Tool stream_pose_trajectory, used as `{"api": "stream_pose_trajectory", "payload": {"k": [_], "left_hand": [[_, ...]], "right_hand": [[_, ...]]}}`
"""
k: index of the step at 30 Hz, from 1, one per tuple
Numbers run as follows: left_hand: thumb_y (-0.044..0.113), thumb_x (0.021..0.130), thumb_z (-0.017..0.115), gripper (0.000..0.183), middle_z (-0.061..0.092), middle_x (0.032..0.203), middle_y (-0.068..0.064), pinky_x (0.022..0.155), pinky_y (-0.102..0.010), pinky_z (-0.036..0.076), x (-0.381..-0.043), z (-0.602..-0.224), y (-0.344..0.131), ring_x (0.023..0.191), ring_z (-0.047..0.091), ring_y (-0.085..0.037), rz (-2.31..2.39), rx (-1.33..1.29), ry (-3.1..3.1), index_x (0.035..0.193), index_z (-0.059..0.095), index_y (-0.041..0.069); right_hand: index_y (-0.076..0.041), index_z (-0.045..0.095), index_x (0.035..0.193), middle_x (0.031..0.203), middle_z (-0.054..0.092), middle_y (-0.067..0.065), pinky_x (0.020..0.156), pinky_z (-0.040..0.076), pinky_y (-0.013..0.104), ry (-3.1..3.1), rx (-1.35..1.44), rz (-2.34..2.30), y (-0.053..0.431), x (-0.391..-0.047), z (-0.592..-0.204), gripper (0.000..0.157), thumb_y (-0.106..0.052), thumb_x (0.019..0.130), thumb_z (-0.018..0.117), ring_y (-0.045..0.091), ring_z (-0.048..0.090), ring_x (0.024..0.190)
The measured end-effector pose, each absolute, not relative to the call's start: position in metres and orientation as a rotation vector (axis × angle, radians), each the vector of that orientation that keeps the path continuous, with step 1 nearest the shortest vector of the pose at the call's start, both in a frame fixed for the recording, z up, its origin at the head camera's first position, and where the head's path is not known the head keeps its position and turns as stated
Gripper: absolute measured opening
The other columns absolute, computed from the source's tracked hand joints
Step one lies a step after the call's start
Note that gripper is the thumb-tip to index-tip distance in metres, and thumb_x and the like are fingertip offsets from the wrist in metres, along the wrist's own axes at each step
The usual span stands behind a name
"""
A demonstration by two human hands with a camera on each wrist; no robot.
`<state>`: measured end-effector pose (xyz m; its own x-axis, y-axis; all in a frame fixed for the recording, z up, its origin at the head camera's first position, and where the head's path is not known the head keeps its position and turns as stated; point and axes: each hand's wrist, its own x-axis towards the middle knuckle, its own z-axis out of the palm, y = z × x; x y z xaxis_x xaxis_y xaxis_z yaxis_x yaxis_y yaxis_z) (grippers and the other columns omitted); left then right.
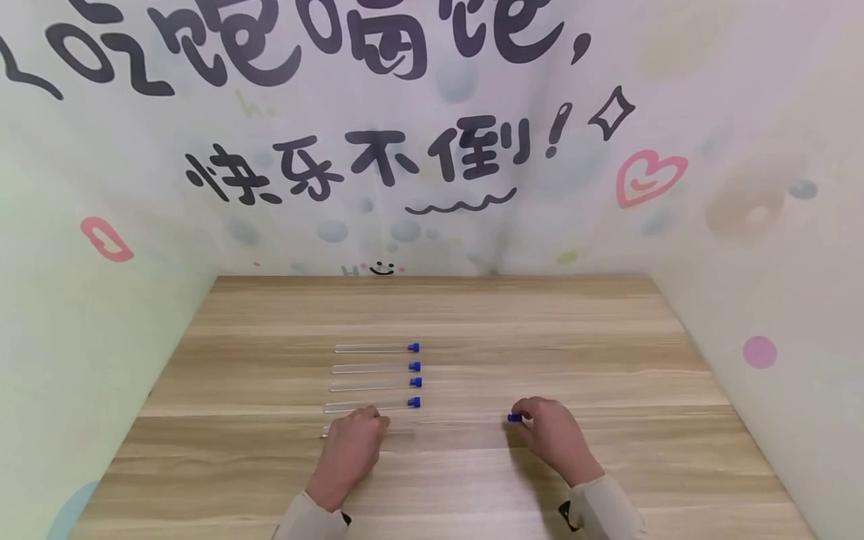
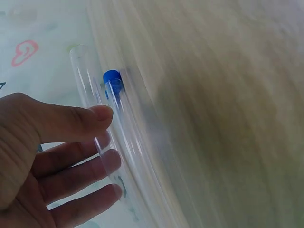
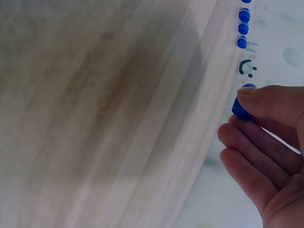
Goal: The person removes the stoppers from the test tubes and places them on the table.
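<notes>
Pale sleeves (image 1: 607,506) entered at the bottom edge of the head view, nearest the camera. Left hand (image 1: 351,450), lower left of centre: thumb and fingertips pinched a clear uncapped tube (image 2: 82,71); its bare mouth showed in the upper left of the left wrist view. Whether this tube touched the table (image 1: 540,322) could not be told. Right hand (image 1: 556,442), lower right of centre: thumb and forefinger grasped a loose blue cap (image 1: 515,418), the other fingers slightly bent and holding nothing.

Left of centre in the head view, four capped tubes (image 1: 371,368) lay flat on the table in a stack of near-parallel rows, all with their blue ends pointing right. The lowest lay just above the left hand, and in the left wrist view it ran close beside the uncapped tube.

Progress, as judged: four tubes finished, each with a cap seated in its end. One remained, the tube in the left fingers, its mouth bare and well apart from the loose cap. Joining those two appeared to be the only work outstanding; no further loose caps or uncapped tubes were visible. Contents, if any: could not be told.
</notes>
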<state>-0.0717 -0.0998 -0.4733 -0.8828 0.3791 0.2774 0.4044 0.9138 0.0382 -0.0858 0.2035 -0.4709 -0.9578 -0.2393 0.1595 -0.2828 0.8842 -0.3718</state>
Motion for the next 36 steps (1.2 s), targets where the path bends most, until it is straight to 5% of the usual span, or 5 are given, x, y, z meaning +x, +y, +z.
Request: {"api": "stream_pose_trajectory", "payload": {"k": [36], "left_hand": [[-0.005, 0.069, 0.071, 0.016, 0.056, 0.065, 0.000, 0.044, -0.028, 0.044, -0.067, -0.481, -0.099, 0.060, 0.055, -0.015, -0.169, -0.611, -2.879, 0.067, 0.070, 0.011]], "right_hand": [[-0.015, 0.072, 0.075, 0.079, 0.071, -0.001, 0.063, 0.054, 0.034, -3.030, 0.342, 0.513, 0.207, -0.079, -0.485, 0.014, -0.006, 0.066, 0.080, 0.017, 0.067, 0.071]]}}
